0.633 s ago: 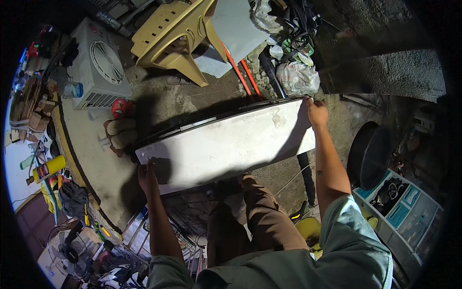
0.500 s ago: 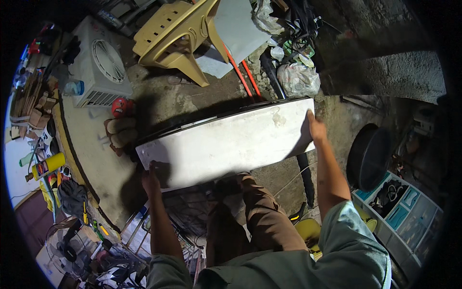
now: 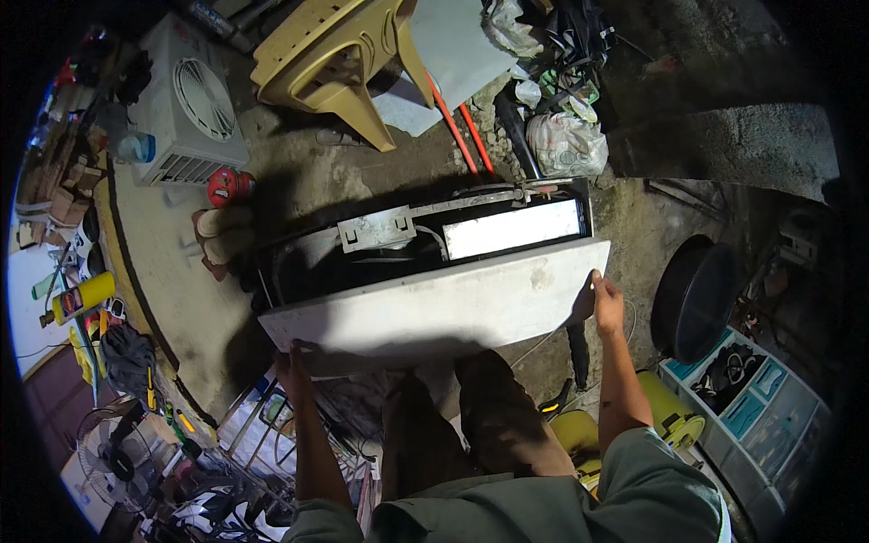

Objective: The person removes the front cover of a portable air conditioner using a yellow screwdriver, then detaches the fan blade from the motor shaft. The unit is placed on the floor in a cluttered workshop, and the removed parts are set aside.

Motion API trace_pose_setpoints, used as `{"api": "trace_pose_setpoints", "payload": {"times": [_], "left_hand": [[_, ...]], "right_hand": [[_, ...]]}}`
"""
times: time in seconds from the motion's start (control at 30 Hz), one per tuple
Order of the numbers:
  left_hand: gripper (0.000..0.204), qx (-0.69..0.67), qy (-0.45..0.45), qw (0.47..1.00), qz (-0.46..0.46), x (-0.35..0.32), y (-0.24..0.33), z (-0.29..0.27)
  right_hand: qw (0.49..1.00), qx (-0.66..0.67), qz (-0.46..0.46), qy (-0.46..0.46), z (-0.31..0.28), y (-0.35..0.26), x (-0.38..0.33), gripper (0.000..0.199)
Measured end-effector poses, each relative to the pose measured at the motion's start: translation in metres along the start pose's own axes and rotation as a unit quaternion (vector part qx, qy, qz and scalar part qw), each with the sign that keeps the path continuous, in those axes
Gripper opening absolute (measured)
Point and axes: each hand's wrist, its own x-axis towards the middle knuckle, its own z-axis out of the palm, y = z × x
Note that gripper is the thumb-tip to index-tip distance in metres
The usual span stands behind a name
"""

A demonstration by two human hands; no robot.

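Note:
A long white metal cover panel (image 3: 434,308) is held level in front of me, one hand at each end. My left hand (image 3: 294,362) grips its lower left corner from below. My right hand (image 3: 605,303) clasps its right edge. Behind the panel stands an open dark appliance casing (image 3: 416,249) on the concrete floor, with a grey bracket (image 3: 376,229), a metal bar across the top and a bright white strip (image 3: 511,229) inside. My knees in brown trousers are just below the panel.
A white fan unit (image 3: 190,104) and a tan plastic chair (image 3: 330,54) lie at the back. A red can (image 3: 224,187), a yellow spray can (image 3: 81,297), bags (image 3: 566,140), a black round pan (image 3: 692,299), a grey parts tray (image 3: 756,407) and a yellow bucket (image 3: 665,416) surround me.
The white panel has come off the casing toward me and dropped lower, uncovering the dark inside with its bracket and white strip. Both hands moved with it.

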Motion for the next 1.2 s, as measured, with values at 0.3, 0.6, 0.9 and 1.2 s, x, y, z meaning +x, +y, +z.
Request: {"api": "trace_pose_setpoints", "payload": {"times": [0.3,0.6,0.9,1.2], "left_hand": [[0.059,-0.023,-0.125,0.987,-0.095,-0.047,-0.099,-0.052],[0.059,-0.082,-0.181,0.975,-0.098,-0.067,-0.115,-0.079],[0.065,-0.108,-0.191,0.972,-0.089,-0.125,-0.093,-0.157],[0.045,-0.224,-0.206,0.949,-0.083,-0.188,-0.057,-0.229]], "right_hand": [[0.982,0.17,0.053,-0.062,-0.005,0.102,-0.015,0.062],[0.969,0.241,0.034,-0.043,-0.026,0.136,-0.08,0.07],[0.947,0.317,0.047,0.004,-0.075,0.149,-0.206,0.069],[0.892,0.427,0.055,0.137,-0.176,0.21,-0.327,0.07]]}}
